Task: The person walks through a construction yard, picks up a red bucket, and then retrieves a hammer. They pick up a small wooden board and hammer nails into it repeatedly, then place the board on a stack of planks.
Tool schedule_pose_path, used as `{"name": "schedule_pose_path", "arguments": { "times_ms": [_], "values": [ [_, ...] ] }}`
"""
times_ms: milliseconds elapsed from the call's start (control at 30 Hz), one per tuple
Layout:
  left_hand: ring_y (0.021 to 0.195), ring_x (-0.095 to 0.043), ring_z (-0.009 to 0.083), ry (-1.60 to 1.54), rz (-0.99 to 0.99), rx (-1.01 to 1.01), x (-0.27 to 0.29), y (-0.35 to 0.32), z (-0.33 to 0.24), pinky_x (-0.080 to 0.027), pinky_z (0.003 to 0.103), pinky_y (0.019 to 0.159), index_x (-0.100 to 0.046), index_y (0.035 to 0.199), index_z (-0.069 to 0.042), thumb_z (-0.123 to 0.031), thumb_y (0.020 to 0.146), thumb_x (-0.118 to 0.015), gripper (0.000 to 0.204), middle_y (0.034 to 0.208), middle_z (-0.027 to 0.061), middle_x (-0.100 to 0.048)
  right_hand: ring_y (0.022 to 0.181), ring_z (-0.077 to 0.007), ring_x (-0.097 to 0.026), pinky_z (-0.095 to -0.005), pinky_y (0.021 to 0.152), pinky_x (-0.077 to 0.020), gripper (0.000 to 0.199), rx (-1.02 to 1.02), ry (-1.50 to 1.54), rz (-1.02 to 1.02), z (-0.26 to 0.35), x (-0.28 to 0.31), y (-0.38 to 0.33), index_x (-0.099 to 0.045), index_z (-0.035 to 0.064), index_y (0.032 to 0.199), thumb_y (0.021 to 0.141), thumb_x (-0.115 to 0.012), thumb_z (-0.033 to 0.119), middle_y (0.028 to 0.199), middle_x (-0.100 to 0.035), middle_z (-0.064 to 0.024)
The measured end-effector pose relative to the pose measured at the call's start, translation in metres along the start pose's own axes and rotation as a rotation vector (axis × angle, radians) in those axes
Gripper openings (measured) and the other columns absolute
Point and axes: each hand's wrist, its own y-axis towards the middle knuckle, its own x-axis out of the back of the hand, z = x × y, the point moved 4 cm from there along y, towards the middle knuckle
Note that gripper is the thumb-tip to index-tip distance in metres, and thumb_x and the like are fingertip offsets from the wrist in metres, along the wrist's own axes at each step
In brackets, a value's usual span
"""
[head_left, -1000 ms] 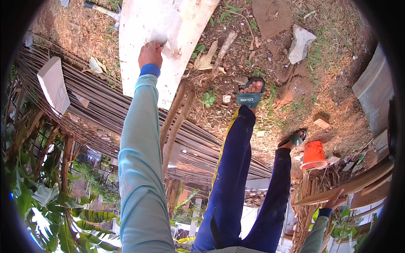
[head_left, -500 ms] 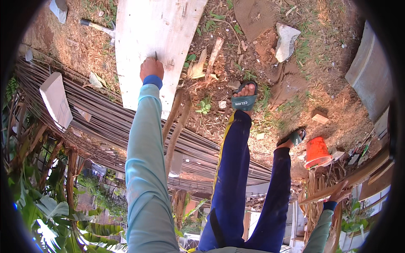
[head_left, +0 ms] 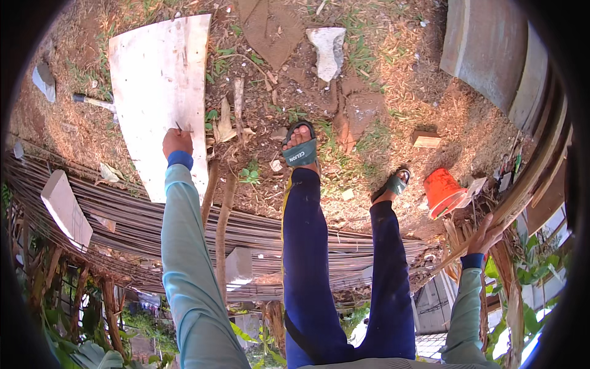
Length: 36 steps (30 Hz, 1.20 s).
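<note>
My left hand point(head_left: 176, 145) is closed over the lower part of a pale wooden board point(head_left: 147, 74) that lies on the ground. A short, thin, dark pointed thing point(head_left: 179, 126) sticks out past its fingers; its kind is too small to make out. At the far right, my right hand point(head_left: 483, 237) grips the edge of a long wooden plank point(head_left: 510, 212), its fingers laid along the wood. Beside the board's left edge lies a hammer point(head_left: 95, 101), its head partly against the board.
Long thin rods point(head_left: 258, 230) lie bundled across the ground near my legs, with two sticks point(head_left: 225, 227) over them. An orange bucket point(head_left: 444, 192) lies tipped near my right foot. A white stone point(head_left: 327, 52), a small wood block point(head_left: 426, 139) and curved grey sheets point(head_left: 485, 55) lie farther off.
My view has turned to the right, so the board and bucket sit farther left. My left hand stays on the board with the thin thing, and my right hand stays at the plank.
</note>
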Motion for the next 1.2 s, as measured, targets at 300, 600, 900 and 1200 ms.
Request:
{"name": "schedule_pose_path", "arguments": {
  "times_ms": [300, 600, 900, 1200],
  "values": [
    [0.058, -0.046, 0.0035, -1.052, 0.387, -0.374, 0.009, -0.227, -0.187, -0.037, 0.021, 0.051, -0.057, 0.080, -0.002, -0.002, 0.084, -0.059, 0.004, 0.065, -0.0025, -0.055, 0.113, -0.0363, -0.046, -0.0440, 0.097, -0.0371, 0.052, 0.317, 0.146, 0.059, 0.043, 0.058, -0.004, -0.042, -0.0031, 0.130, 0.090, -0.058, 0.027, 0.121, -0.047, -0.0224],
    [0.062, -0.056, 0.0199, -0.482, 0.835, -0.956, 0.091, -0.607, -0.398, -0.045, 0.034, 0.054, -0.055, 0.083, -0.003, -0.010, 0.081, -0.061, 0.009, 0.072, 0.0091, -0.057, 0.093, -0.0146, -0.058, -0.0285, 0.082, -0.0475, 0.051, -0.602, 1.634, 0.881, -0.032, 0.106, -0.105, -0.055, -0.0021, 0.114, 0.101, -0.033, 0.041, 0.100, -0.060, -0.0080],
    [0.088, -0.057, 0.0338, 0.159, 0.684, -1.446, -0.027, -0.878, -0.455, -0.047, 0.044, 0.076, -0.056, 0.115, -0.002, -0.011, 0.083, -0.055, 0.033, 0.091, 0.0137, -0.060, 0.063, -0.0127, -0.050, -0.0271, 0.059, -0.0412, 0.038, -1.356, 1.878, 0.274, -0.287, 0.065, -0.168, -0.059, 0.0046, 0.086, 0.098, -0.041, 0.036, 0.072, -0.056, -0.0028],
    [0.084, -0.060, 0.0278, -0.003, 0.741, -1.441, -0.098, -0.954, -0.514, -0.049, 0.038, 0.074, -0.055, 0.117, -0.001, -0.020, 0.085, -0.061, 0.038, 0.098, 0.0144, -0.061, 0.058, -0.0194, -0.051, -0.0346, 0.057, -0.0453, 0.038, -1.380, 2.176, 0.386, -0.435, -0.067, -0.092, -0.051, 0.0069, 0.088, 0.098, -0.036, 0.040, 0.071, -0.054, -0.0049]
  ]
}}
